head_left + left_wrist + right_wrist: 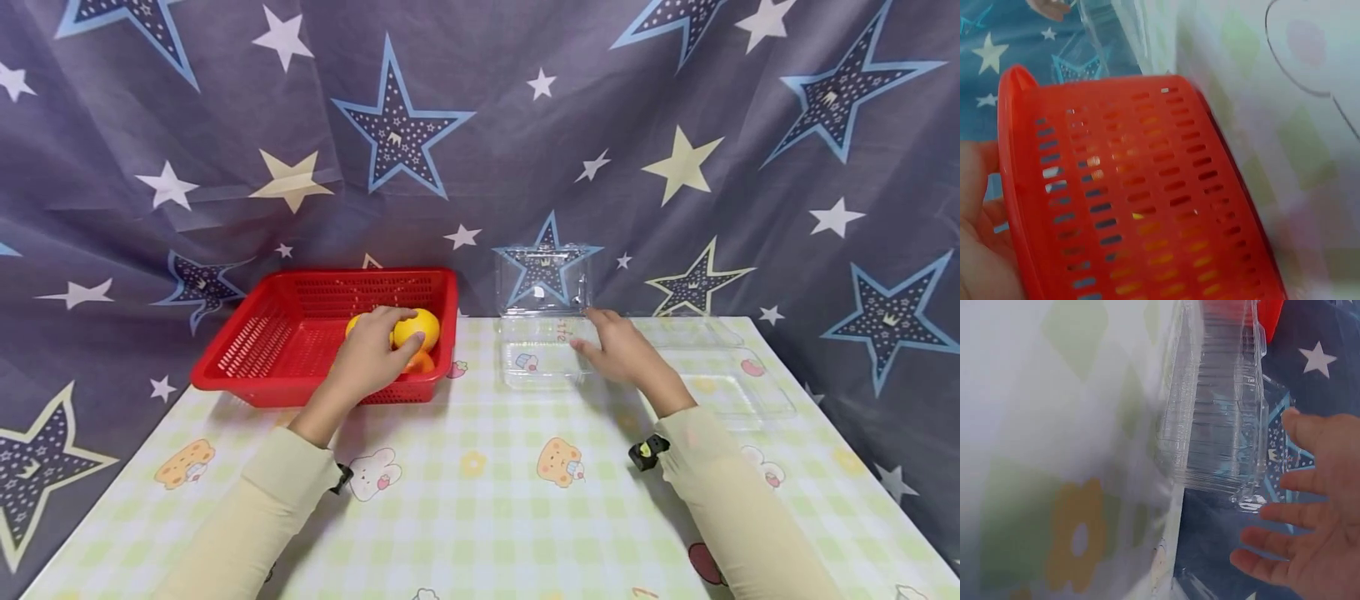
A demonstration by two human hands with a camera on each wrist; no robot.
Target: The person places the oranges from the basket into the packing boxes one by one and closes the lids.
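Observation:
A red slotted basket stands at the table's back left with yellow and orange fruits in its right end. My left hand reaches into it, fingers curled over a yellow fruit; an orange fruit lies just below. The left wrist view shows only the basket's wall and a bit of the hand. An open clear plastic box with its lid upright stands right of the basket. My right hand lies flat at its right edge, fingers straight beside the box.
A second clear plastic box lies open and flat at the back right. A star-patterned curtain hangs close behind the table. The checked tablecloth spreads between my arms to the front edge.

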